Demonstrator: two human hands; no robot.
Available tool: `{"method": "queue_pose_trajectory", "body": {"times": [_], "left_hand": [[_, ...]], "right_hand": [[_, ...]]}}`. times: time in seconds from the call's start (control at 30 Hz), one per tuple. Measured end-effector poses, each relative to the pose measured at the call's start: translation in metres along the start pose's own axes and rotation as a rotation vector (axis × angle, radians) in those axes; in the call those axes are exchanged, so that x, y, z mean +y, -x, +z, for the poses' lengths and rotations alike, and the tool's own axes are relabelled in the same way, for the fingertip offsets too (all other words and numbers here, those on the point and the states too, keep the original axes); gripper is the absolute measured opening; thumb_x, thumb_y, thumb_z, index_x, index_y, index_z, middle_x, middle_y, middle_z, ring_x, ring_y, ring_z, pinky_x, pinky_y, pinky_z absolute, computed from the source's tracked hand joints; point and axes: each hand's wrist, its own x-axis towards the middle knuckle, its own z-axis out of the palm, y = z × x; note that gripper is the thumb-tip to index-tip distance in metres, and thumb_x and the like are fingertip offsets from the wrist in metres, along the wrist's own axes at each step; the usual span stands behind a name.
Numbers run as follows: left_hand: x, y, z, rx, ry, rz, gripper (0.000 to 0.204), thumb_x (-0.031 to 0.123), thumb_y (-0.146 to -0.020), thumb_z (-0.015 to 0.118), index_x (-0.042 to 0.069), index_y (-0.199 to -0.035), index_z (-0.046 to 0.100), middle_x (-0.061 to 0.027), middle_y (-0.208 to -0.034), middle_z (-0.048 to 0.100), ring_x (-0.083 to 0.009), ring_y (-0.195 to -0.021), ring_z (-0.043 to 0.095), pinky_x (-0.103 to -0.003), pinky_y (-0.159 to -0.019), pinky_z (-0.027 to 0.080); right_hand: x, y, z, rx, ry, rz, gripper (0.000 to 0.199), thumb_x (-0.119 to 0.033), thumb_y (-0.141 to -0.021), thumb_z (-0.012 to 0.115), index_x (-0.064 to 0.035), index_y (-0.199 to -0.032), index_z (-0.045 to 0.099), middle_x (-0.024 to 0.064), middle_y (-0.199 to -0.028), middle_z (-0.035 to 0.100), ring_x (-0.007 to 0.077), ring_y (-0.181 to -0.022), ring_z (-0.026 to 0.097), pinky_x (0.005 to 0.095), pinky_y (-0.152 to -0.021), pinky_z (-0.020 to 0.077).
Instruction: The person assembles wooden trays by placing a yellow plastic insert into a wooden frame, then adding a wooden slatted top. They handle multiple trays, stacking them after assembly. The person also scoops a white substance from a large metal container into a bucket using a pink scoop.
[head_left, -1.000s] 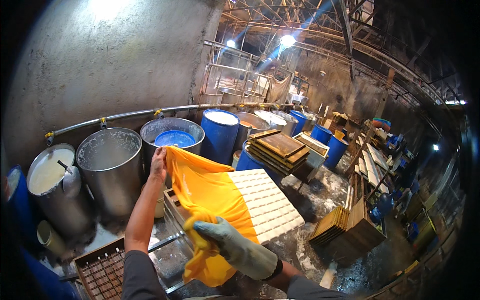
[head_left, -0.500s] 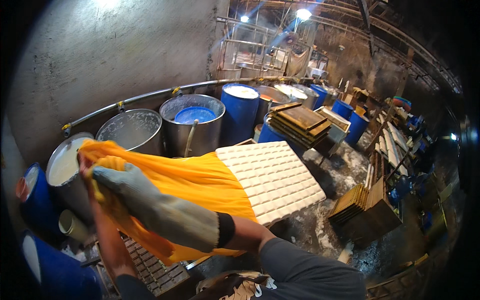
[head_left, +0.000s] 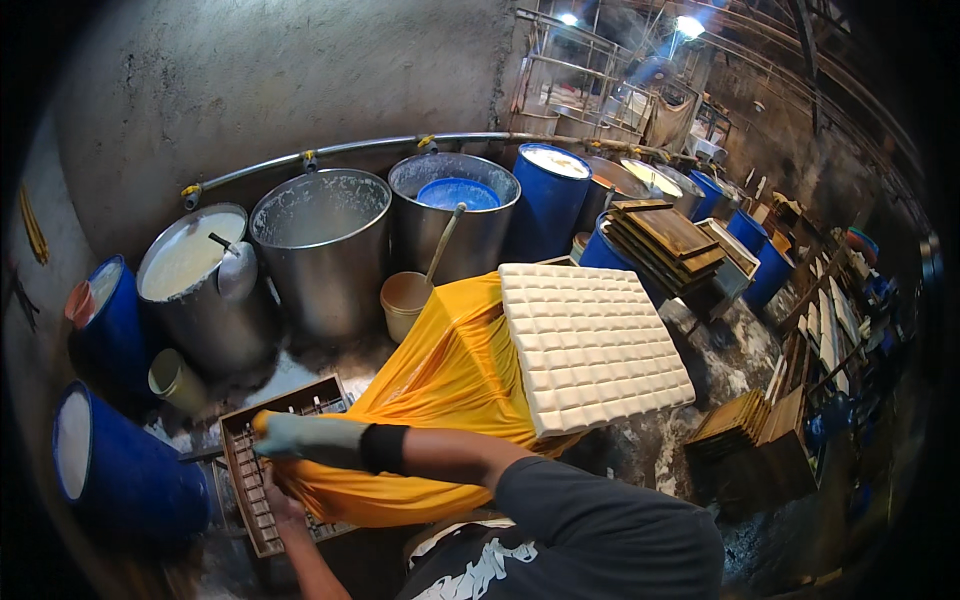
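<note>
A yellow-orange cloth stretches from the tofu slab toward me, its near end bunched in my hands. My right hand, in a grey-blue glove with yellow fingertips, grips it low at the left. Bare, my left hand is closed on the cloth just below, its fingers partly hidden. The white tofu slab, pressed into a grid of squares, lies at the cloth's far end. Beneath my hands is a wooden frame with a gridded bottom, partly covered by cloth and arms.
Along the wall stand metal vats and a blue drum; a ladle hangs on one vat's rim. A bucket with a stick stands behind the cloth. Wooden boards are stacked beyond the slab. More blue drums stand at left.
Both hands have come down and nearer to me, drawing the cloth's raised end low over the wooden frame. The view has shifted left, and more of the frame and floor shows.
</note>
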Motion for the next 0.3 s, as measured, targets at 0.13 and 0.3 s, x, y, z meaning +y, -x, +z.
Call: {"method": "queue_pose_trajectory", "body": {"times": [0.13,0.3], "left_hand": [[-0.045,-0.023,-0.057,0.287,-0.162,-0.152,0.04,0.033,-0.111,0.048,-0.002,-0.121,0.064,-0.0119,-0.116,0.071,-0.027,-0.104,0.071,-0.042,-0.091,0.059],[-0.072,-0.057,-0.094,0.161,-1.499,-0.115,0.03,0.033,-0.11,0.051,0.008,-0.117,0.066,-0.0096,-0.104,0.071,-0.028,-0.092,0.072,-0.047,-0.081,0.058]], "right_hand": [[0.078,0.107,-0.053,-0.035,0.002,0.112,0.045,-0.032,-0.088,0.068,0.003,-0.117,0.071,0.0225,-0.103,0.076,0.0331,-0.089,0.072,0.0421,-0.085,0.0566],[0.123,0.254,-0.157,0.249,-0.354,0.368,0.038,-0.023,-0.102,0.067,-0.0032,-0.134,0.066,0.0104,-0.123,0.072,0.0202,-0.103,0.07,0.0368,-0.091,0.0591]]}}
